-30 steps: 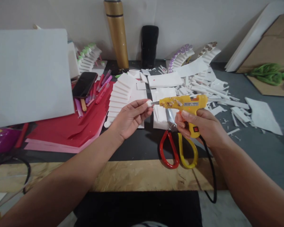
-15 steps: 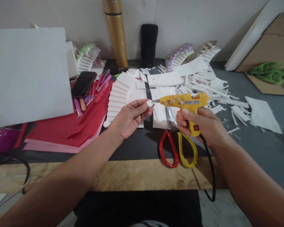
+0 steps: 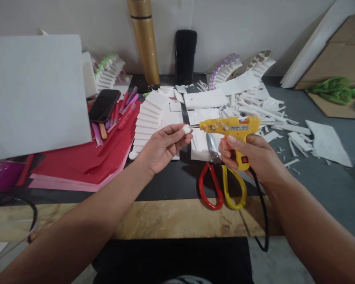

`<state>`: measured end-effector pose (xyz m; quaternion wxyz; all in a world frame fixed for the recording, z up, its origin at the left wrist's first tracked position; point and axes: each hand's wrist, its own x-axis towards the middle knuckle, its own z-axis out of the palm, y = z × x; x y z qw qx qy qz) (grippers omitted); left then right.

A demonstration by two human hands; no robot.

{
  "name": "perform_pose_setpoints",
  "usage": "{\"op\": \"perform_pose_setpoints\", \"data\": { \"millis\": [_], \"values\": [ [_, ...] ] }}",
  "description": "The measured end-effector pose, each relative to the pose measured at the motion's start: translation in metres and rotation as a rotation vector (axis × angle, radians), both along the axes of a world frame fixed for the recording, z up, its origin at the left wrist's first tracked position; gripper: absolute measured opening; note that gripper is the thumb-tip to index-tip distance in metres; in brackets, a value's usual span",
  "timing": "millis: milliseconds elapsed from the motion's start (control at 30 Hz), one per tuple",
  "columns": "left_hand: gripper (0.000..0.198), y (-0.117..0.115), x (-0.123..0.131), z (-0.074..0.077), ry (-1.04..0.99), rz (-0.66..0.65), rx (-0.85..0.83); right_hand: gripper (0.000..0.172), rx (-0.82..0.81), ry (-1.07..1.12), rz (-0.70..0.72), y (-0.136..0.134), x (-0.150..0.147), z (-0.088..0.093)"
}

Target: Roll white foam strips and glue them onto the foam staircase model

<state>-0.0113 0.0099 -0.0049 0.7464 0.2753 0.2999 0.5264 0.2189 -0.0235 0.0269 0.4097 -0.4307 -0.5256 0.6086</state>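
Between thumb and fingers, my left hand (image 3: 167,146) pinches a small white piece (image 3: 187,129); its exact kind is too small to make out. My right hand (image 3: 251,154) is wrapped round the handle of a yellow glue gun (image 3: 239,125), whose metal nozzle points left and meets or nearly meets the white piece. Below the glue gun lie scissors (image 3: 214,191) with one red and one yellow handle, their blades partly hidden by my right hand. To the left of the nozzle, a fan of white folded strips (image 3: 148,116) rests on the table.
White paper scraps and rolled sticks (image 3: 263,108) spread at the right. Red sheets (image 3: 77,163), a phone (image 3: 104,105) and pens lie left. A gold bottle (image 3: 144,43) and a black case (image 3: 185,55) stand by the wall. The glue gun's cord (image 3: 262,213) hangs over the table edge.
The white piece in my left hand has turned slightly and shows more of its face. Both hands and the glue gun stay almost in place.
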Motion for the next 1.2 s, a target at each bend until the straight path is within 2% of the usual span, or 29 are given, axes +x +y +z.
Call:
{"op": "perform_pose_setpoints", "data": {
  "millis": [667,867,1033,1200],
  "values": [
    [0.013,0.002,0.002,0.002,-0.004,0.109,-0.005,0.032,-0.017,-0.038,0.006,-0.001,-0.001,0.001],
    [0.011,0.000,0.003,0.002,-0.001,0.071,0.002,0.029,-0.106,0.166,0.039,-0.004,-0.005,0.010],
    [0.014,-0.005,0.004,0.002,0.024,-0.006,0.020,0.034,-0.197,0.190,-0.118,-0.001,0.000,0.011],
    [0.014,-0.007,0.003,0.002,0.006,-0.026,0.015,0.040,-0.279,0.113,-0.403,-0.011,0.033,0.011]
  ]
}}
